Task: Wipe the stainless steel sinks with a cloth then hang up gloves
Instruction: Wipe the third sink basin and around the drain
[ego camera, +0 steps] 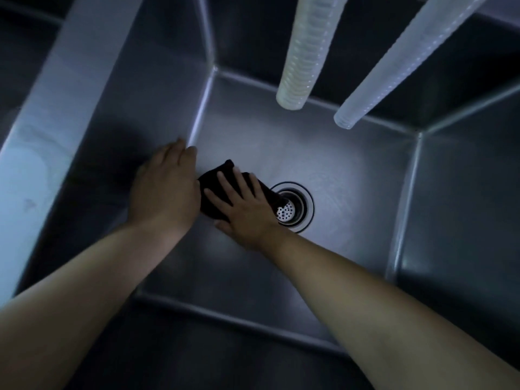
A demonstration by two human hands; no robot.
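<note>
Both forearms reach down from the near rim into the sink [323,153], a deep steel basin whose drain [294,206] serves as the landmark. Just left of the drain, the right hand [242,204] lies flat on the cloth [213,181], fingers straight and spread apart, pressing it to the floor; the cloth is dark, bunched, and its right edge touches the drain's rim. Further left of the drain, the left hand [164,187] rests beside the cloth near the foot of the left wall, fingers together and loosely bent; whether it touches the cloth I cannot tell. Beyond the drain, two ribbed hoses [306,52] hang over the far part of the basin, ends apart from the floor. Judging by this, wiping is under way on this basin's floor, around the drain; whether its walls are done cannot be told. Any other sink is out of view, no gloves are visible, so hanging them up looks not yet done
</note>
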